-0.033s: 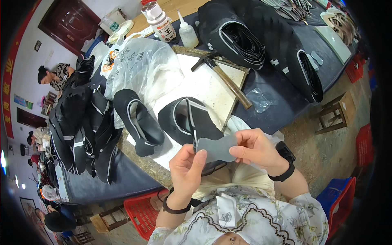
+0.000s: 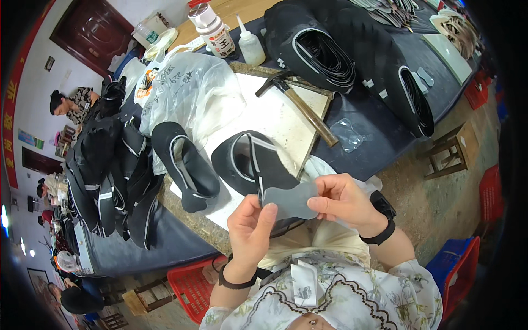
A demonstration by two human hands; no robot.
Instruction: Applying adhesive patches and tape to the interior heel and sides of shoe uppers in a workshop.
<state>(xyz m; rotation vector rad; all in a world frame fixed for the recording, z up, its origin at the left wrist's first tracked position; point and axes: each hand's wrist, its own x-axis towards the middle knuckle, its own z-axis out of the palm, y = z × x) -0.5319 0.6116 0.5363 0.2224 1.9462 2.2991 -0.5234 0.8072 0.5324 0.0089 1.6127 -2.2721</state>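
both hands (image 2: 250, 228) (image 2: 344, 201) pinch grey piece (image 2: 290, 201), hiding shoe upper (image 2: 247, 159) edge.

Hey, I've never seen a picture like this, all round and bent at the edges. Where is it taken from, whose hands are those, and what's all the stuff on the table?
The picture comes from a wide-angle camera worn on a person's head, looking down, so straight edges curve near the rim. The two bare hands are that person's own. The left hand and the right hand together hold a thin grey flat piece in their fingers. Right behind it on the white board lies a black shoe upper, with another black upper to its left. Further back are a hammer, a small squeeze bottle, a jar and a crumpled clear plastic bag. More black uppers are piled at the left.
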